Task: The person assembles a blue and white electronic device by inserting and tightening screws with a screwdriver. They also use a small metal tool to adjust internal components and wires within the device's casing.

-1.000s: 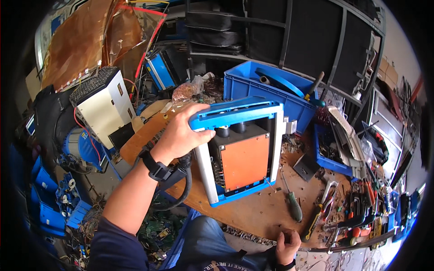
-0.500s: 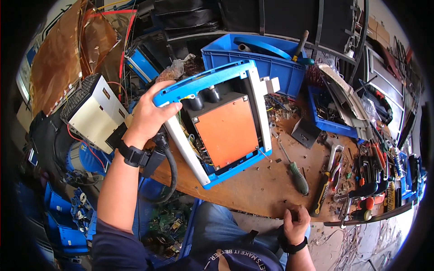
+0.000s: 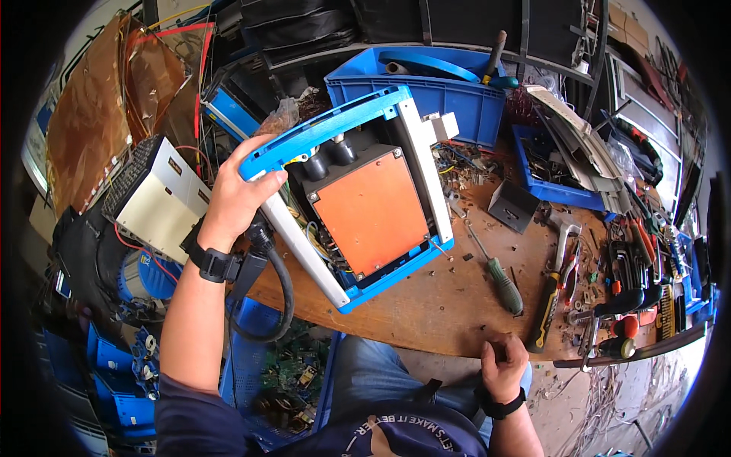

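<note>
My left hand [image 3: 242, 186] is closed around the upper left corner of an electrical unit with a blue and silver frame [image 3: 425, 171]. The thumb lies on the near face and the fingers go behind the frame. The unit stands tilted on the bench, its open side showing an orange plate [image 3: 373, 213] on a dark block, two black cylindrical parts and some wiring. At the bench's front edge my right hand [image 3: 504, 369] is held with its fingers curled in; whether anything small is between them cannot be seen. A green-handled screwdriver [image 3: 504, 286] lies just beyond it.
A hammer [image 3: 552, 293] and pliers lie on the wooden bench [image 3: 396, 320] at right. Behind stand a blue crate [image 3: 464, 114] and a smaller blue bin [image 3: 567, 194]. A thick black cable [image 3: 288, 297] hangs at left above a crate of circuit boards [image 3: 293, 373].
In the picture the unit and my left hand sit slightly further left and up, as does most of the scene. Both hands keep nearly the same pose.
</note>
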`<state>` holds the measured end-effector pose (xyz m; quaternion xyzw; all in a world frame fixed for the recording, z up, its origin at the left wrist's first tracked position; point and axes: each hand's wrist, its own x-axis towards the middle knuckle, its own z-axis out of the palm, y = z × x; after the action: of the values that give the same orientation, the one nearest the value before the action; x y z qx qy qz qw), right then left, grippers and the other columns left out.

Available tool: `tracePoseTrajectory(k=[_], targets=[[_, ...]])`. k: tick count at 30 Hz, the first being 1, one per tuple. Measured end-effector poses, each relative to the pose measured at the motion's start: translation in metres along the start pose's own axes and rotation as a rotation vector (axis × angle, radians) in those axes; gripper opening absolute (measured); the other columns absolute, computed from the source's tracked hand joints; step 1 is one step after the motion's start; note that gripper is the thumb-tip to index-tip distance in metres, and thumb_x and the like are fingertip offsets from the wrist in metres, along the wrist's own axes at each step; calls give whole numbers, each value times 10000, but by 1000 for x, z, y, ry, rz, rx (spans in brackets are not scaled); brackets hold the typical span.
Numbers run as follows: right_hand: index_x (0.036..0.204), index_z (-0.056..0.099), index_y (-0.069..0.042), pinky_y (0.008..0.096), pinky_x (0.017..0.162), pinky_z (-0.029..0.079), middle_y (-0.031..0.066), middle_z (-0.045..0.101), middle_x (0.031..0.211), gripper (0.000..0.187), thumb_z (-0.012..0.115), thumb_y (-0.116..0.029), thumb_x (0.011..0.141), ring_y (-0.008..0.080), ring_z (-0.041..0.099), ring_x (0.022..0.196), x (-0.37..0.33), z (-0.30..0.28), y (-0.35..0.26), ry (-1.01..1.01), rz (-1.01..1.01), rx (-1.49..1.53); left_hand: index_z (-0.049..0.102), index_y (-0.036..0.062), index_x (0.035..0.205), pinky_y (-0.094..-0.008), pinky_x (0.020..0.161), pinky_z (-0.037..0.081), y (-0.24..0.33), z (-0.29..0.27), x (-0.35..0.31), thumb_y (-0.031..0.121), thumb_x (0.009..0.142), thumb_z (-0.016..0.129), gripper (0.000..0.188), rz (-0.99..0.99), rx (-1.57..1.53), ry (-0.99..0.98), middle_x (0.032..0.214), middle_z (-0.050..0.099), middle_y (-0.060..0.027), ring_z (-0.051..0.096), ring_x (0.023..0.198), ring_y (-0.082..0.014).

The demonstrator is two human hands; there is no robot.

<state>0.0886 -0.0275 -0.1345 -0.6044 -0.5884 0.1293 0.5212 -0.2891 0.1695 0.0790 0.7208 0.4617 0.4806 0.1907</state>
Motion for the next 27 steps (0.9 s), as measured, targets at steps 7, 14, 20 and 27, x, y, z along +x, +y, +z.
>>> tracePoseTrajectory(k=[7, 14, 20, 27], targets=[[852, 646, -20, 360, 588, 456, 149, 600, 719, 125, 725, -85, 779, 306, 592, 641, 7, -3, -5, -66, 105, 26, 586, -11, 1280, -270, 882, 492, -1, -2, -2, 169, 815, 766, 530, 16, 12, -1, 1063, 663, -44, 608, 968, -110], [1039, 663, -27, 448, 740, 526, 189, 654, 911, 328, 746, -236, 800, 376, 645, 842, 40, -44, -39, -402, 64, -357, 582, 5, 1303, -230, 863, 470, -8, 3, 0, 97, 844, 717, 487, 2, -49, 32, 1101, 654, -18, 590, 964, -80], [1025, 630, -20, 438, 809, 534, 173, 628, 1008, 361, 756, -258, 785, 349, 641, 952, 95, -28, -35, -343, -52, -835, 589, -14, 1285, -254, 892, 476, -4, 2, -1, 99, 833, 731, 486, 35, 20, 17, 1096, 662, -36, 602, 972, -106], [964, 646, -30, 421, 743, 570, 137, 695, 882, 336, 718, -316, 804, 319, 701, 797, 113, -2, 0, -418, 17, -990, 601, -6, 1259, -268, 867, 505, 6, 5, -5, 110, 817, 754, 482, 48, 30, 22, 1059, 680, -60, 628, 947, -112]])
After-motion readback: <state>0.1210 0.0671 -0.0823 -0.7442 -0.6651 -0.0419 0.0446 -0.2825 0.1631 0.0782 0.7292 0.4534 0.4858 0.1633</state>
